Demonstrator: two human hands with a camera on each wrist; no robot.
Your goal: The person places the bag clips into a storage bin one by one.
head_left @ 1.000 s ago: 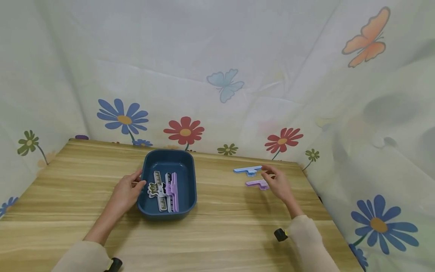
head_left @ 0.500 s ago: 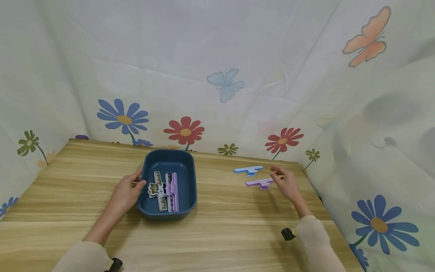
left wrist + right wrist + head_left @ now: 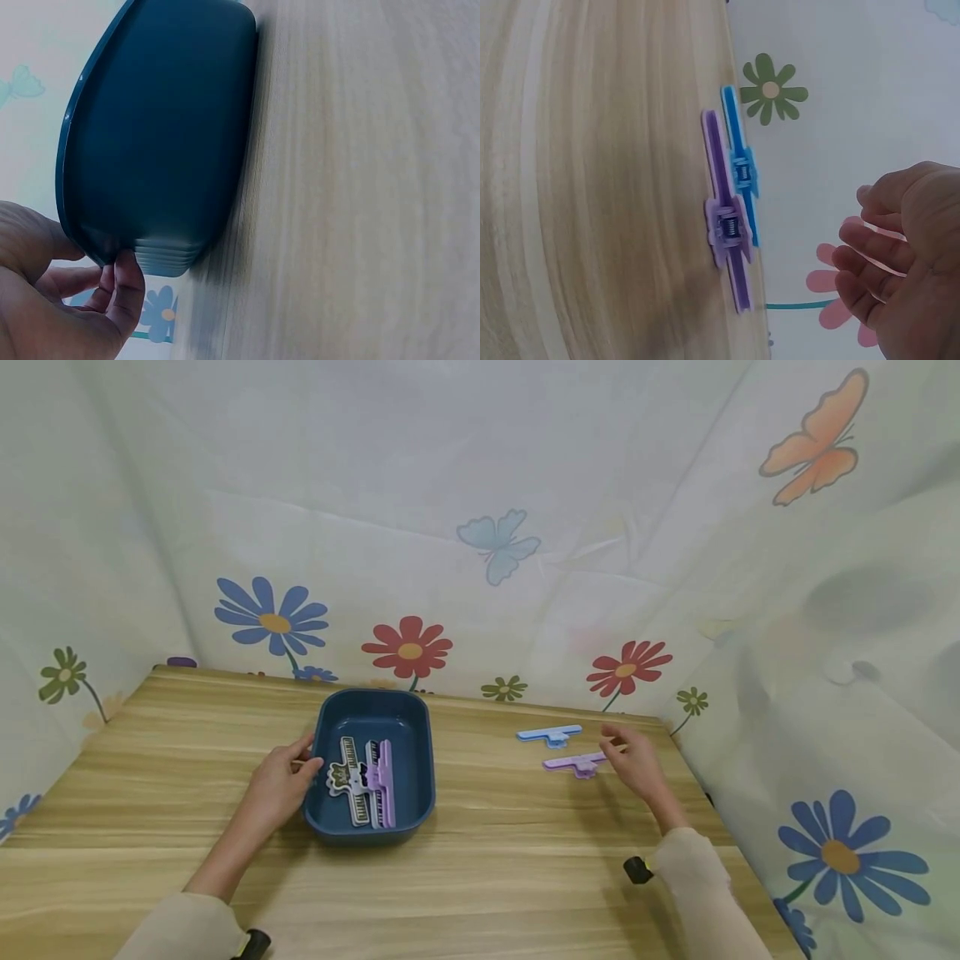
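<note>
At the left of the head view stands a dark blue plastic bin (image 3: 412,743). My left hand (image 3: 279,783) pinches its left rim between thumb and fingers, which the left wrist view also shows at the bin's edge (image 3: 64,142). Inside lie a bear-shaped clip (image 3: 350,781) with a piano-key pattern, another piano-key clip (image 3: 372,814) and a purple clip (image 3: 386,781) partly over it. On the table to the right rest a light blue clip (image 3: 551,734) and a purple clip (image 3: 573,762). Over the purple clip's right end hovers my right hand (image 3: 636,766), fingers loosely bent, holding nothing.
The wood-grain table (image 3: 480,877) meets a flower-printed cloth (image 3: 360,560) at its back and sides. A small purple object (image 3: 182,662) sits at the back left corner. Each wrist carries a black device (image 3: 638,869).
My right hand has drawn back to the right, away from the blue and purple clips, and then nearly stopped. The left hand and the bin have stayed in place.
</note>
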